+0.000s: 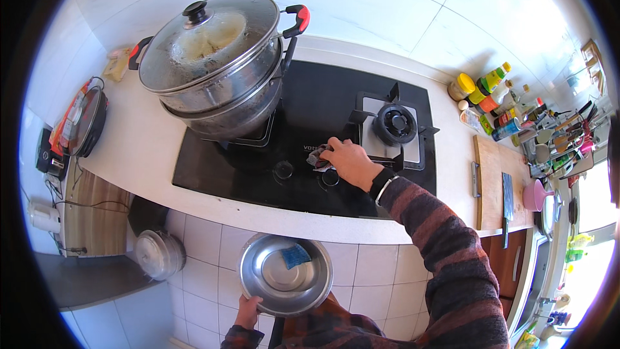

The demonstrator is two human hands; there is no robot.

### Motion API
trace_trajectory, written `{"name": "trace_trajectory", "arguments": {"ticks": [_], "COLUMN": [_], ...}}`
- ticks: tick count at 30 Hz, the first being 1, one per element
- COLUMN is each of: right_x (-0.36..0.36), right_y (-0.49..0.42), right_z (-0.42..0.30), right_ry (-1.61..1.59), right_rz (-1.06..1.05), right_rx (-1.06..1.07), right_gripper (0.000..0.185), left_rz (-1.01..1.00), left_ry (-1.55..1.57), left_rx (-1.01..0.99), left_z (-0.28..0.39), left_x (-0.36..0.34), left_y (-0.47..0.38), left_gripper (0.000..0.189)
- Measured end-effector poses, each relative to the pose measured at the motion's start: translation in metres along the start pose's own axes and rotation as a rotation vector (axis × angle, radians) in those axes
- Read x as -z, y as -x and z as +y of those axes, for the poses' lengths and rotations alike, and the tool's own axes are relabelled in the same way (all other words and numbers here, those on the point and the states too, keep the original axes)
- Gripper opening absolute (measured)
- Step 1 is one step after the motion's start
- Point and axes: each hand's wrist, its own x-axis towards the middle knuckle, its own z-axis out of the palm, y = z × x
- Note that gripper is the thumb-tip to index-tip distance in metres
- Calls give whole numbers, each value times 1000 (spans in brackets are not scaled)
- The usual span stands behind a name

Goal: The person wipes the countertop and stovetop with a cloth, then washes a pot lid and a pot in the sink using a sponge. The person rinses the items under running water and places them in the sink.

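Observation:
In my right hand [352,162] is a crumpled patterned cloth [317,159], pressed on the black glass gas hob [310,92] close to the control knobs [283,170]. The bare right burner [395,125] with its pan supports lies just beyond that hand. My left hand [249,311] grips the rim of a stainless steel basin [319,286], held in front of the counter edge. A blue sponge or folded cloth [296,256] lies inside the basin. On the left burner stands a steel steamer pot [223,102] under a fogged glass lid [160,65], with pale food dimly visible through it.
Bottles and jars [489,85] line the wall at the right. A wooden cutting board [491,179] bears a cleaver-like knife [507,198] whose handle overhangs the counter's front edge. An electric pan [87,121] sits at the left. A lidded pot [159,254] stands low at the left.

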Motion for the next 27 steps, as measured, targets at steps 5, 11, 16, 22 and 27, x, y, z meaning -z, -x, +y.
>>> {"name": "trace_trajectory", "arguments": {"ticks": [5,11,16,22,27], "right_x": [-5,-9,-18,-7,-4], "right_y": [27,32,25,10,-8], "right_z": [-23,-44,-49,-23,-29], "right_ry": [85,109,118,-11,29], "right_rz": [-8,-44,-54,90,-16], "right_rx": [-193,-382,-476,-342,-453], "right_gripper": [28,21,25,22,23], "left_rz": [-2,-57,-122,-118,-82], "left_ry": [-32,-9,4,25,-37], "left_rx": [-46,-71,-84,-85,-69], "left_z": [-1,5,11,14,10], "left_x": [2,-1,-6,-6,-1], "left_y": [-5,-2,5,2,-2], "left_gripper": [50,51,51,53,51]}}
